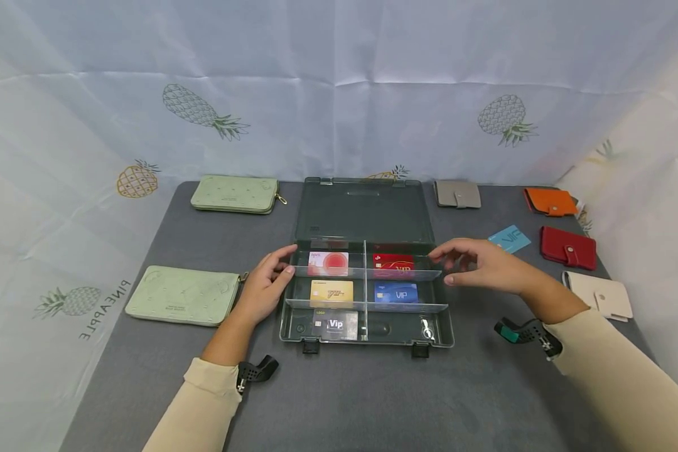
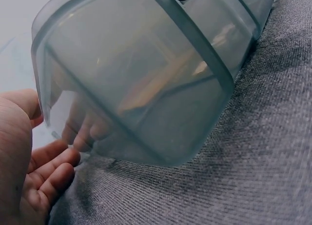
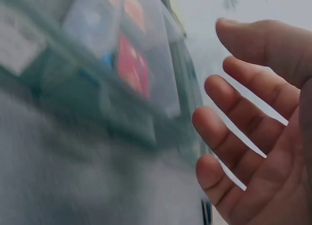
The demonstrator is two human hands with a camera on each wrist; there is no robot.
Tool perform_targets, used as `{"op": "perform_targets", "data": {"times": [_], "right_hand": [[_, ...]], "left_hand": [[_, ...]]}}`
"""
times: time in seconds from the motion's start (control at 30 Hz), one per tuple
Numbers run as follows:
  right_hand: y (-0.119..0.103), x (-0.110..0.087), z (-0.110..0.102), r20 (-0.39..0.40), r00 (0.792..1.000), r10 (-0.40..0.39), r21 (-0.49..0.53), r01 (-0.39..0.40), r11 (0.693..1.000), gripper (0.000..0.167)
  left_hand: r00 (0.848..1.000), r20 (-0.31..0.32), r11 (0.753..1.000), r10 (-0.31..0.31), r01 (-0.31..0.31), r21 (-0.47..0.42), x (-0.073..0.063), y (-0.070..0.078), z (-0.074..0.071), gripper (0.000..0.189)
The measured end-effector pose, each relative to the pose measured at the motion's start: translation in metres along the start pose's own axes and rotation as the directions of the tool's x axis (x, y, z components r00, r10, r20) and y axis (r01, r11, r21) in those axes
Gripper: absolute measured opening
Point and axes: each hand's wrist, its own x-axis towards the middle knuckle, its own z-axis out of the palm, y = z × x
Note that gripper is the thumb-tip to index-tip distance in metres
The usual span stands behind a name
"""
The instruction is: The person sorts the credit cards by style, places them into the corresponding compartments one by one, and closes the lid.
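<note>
Right hand [image 1: 479, 264]: fingers loosely bent, thumb apart, nothing held, by box's right edge. Left hand [image 1: 262, 287]: fingers relaxed at the left wall; whether it presses, can't tell. Box [image 1: 364, 220] open, center frame. Looks mostly filled: pink card [image 1: 328, 263], red card [image 1: 393, 264], gold card [image 1: 331, 293], dark-blue card [image 1: 396, 293], black card [image 1: 336, 325] in; lower-right compartment [image 1: 401, 326] shows no card. Light-blue card [image 1: 510, 239] outside, right of center, edge partly behind right hand. Right wrist view blurred; small print unreadable.
</note>
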Motion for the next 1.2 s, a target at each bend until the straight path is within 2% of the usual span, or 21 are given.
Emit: {"op": "perform_targets", "data": {"times": [0.2, 0.33, 0.53, 0.77, 0.93, 1.03, 1.2], "right_hand": [[0.02, -0.009, -0.03, 0.022, 0.987, 0.157, 0.021, -0.157, 0.987, 0.04], [0.042, -0.016, -0.045, -0.021, 0.975, 0.219, -0.011, -0.219, 0.976, 0.041], [0.074, -0.03, -0.061, -0.089, 0.937, 0.339, -0.063, -0.345, 0.937, 0.041], [0.1, -0.042, -0.08, -0.168, 0.9, 0.402, -0.04, -0.413, 0.91, 0.044], [0.108, -0.042, -0.091, -0.155, 0.873, 0.463, -0.084, -0.479, 0.874, 0.049], [0.115, -0.041, -0.091, -0.142, 0.873, 0.466, -0.148, -0.484, 0.863, 0.051], [0.123, -0.034, -0.089, -0.153, 0.9, 0.409, -0.252, -0.436, 0.864, 0.054]], "left_hand": [[1.0, -0.009, 1.0, 0.001, -0.001, -0.003, 0.0, 0.001, -0.001, 0.047], [1.0, -0.006, 1.0, 0.002, -0.002, -0.004, 0.0, 0.0, -0.001, 0.047], [1.0, 0.008, 1.0, -0.005, 0.005, 0.0, 0.0, 0.0, 0.001, 0.047], [1.0, 0.006, 1.0, -0.011, 0.011, 0.008, 0.0, 0.0, 0.001, 0.047], [1.0, 0.002, 1.0, -0.017, 0.017, 0.012, -0.001, 0.001, 0.001, 0.047], [1.0, 0.0, 1.0, -0.015, 0.015, 0.008, -0.001, 0.001, 0.001, 0.047], [1.0, -0.006, 1.0, -0.008, 0.008, 0.019, 0.0, -0.001, 0.001, 0.046]]}}
